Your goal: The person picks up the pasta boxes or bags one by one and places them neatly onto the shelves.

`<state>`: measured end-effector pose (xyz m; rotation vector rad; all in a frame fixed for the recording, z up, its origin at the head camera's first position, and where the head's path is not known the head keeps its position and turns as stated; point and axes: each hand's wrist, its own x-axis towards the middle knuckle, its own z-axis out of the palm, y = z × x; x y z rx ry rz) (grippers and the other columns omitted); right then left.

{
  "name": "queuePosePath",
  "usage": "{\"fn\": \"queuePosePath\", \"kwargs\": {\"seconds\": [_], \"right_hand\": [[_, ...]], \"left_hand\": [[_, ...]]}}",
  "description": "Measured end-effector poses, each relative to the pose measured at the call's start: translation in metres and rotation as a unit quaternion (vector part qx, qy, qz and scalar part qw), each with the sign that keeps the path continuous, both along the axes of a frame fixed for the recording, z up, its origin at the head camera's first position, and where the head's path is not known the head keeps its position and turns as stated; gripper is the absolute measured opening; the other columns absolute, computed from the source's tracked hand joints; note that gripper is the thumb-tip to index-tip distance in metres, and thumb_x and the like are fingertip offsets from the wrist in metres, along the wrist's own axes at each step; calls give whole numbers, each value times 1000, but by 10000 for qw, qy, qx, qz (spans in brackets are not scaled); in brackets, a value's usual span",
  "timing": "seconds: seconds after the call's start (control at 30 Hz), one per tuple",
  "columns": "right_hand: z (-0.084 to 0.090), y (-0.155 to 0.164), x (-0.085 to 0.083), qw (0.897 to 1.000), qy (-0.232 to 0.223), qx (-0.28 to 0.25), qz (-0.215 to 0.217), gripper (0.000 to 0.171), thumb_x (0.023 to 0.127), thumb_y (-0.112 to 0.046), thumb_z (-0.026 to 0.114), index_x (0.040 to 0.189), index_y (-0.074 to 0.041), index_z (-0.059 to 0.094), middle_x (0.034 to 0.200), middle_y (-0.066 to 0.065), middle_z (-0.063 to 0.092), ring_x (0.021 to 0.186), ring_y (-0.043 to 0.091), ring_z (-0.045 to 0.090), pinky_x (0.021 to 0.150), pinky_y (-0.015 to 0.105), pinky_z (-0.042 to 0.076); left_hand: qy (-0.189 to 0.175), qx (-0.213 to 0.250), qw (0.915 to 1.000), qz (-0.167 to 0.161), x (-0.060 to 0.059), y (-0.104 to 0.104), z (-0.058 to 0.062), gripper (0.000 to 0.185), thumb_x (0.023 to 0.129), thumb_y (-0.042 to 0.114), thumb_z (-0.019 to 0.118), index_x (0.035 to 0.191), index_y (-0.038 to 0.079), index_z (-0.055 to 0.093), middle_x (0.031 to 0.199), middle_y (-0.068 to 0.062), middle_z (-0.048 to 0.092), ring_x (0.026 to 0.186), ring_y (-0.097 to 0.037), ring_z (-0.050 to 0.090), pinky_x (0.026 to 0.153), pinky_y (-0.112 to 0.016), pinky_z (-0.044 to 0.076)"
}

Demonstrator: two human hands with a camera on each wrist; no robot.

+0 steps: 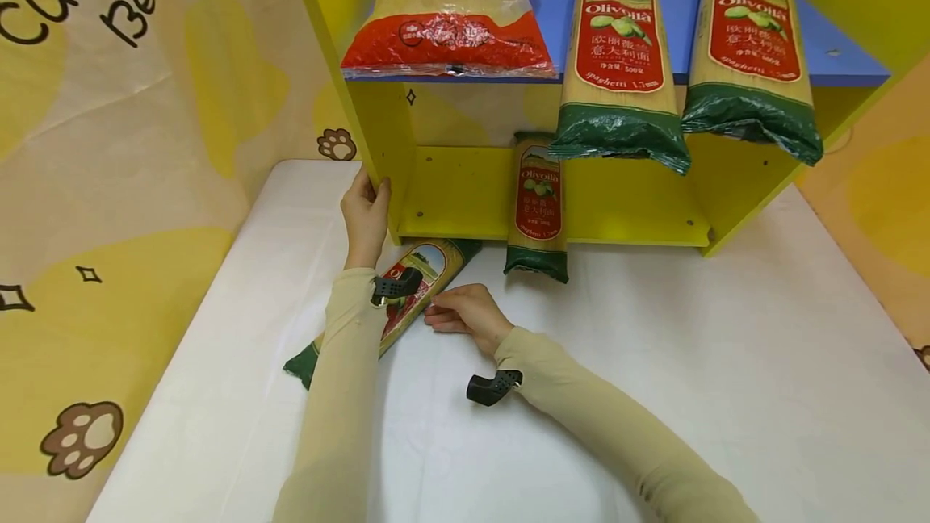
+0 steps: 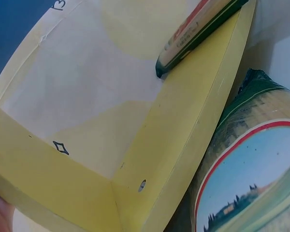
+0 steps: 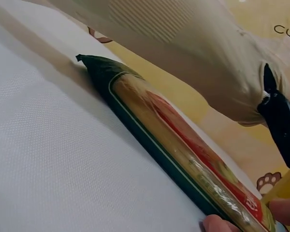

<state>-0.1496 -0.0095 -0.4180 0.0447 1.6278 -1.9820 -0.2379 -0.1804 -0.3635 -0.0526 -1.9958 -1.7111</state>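
Note:
My left hand grips the front edge of the yellow shelf unit's left side panel, fingers and thumb on either side of it. A spaghetti packet with green ends and a red label lies aslant on the white table, partly hidden under my left forearm. At its right edge, my right hand holds it, with fingertips on one side and the thumb on the other in the right wrist view. The packet's far end reaches the shelf's bottom front edge.
Another spaghetti packet rests on the yellow bottom board, jutting over its front edge. On the blue upper shelf sit a red pasta bag and two spaghetti packets, whose ends overhang. The white table extends in front.

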Motion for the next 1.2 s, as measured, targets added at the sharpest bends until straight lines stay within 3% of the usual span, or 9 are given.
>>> {"fn": "queuePosePath", "kwargs": {"seconds": [0.2,0.43,0.63,0.77,0.9,1.07,1.2], "right_hand": [[-1,-8,-2,9998,-88,53,-142,25,93,-5,55,105,17,58,79,12,65,67,13,66,66,26,56],[2,-12,-6,9993,32,361,-20,28,92,-10,58,100,17,62,73,13,67,61,13,66,60,26,56],[-2,-19,-10,9972,228,700,-131,28,93,-10,58,94,17,64,73,18,68,56,14,66,52,24,55],[-3,-24,-12,9943,439,958,-140,24,94,-7,57,94,16,63,83,26,68,62,21,69,54,26,55],[0,-24,-11,9935,601,951,-173,15,93,-1,54,92,12,60,78,23,68,64,24,70,56,28,56],[-1,-15,-8,9964,308,779,-138,14,93,2,51,96,14,59,81,24,68,69,23,70,61,28,57],[0,-4,-5,9976,-130,645,-208,16,93,1,51,101,14,57,83,22,68,66,19,69,63,28,57]], "left_hand": [[-102,-48,9999,67,16,7,21,30,95,-1,48,122,-9,56,118,-26,60,107,-36,59,83,-26,51],[-73,-52,9999,136,0,-3,0,31,96,5,51,126,-1,58,119,-20,62,105,-30,62,81,-26,52],[41,-60,9999,118,-2,-5,-3,30,96,5,52,124,-1,59,117,-18,63,103,-27,63,81,-25,52],[58,-44,9998,163,-2,-6,-2,29,95,4,51,123,-1,59,117,-17,63,103,-26,63,83,-27,52],[-10,-21,9999,154,-3,-6,-2,30,96,6,51,124,0,59,118,-17,63,103,-27,63,82,-27,52],[-134,41,9999,27,-1,-3,-1,31,97,6,50,126,-1,58,121,-18,61,106,-27,61,85,-27,51],[-80,-45,10000,38,10,5,14,30,95,0,49,123,-8,57,120,-24,60,108,-31,60,83,-24,50]]}}
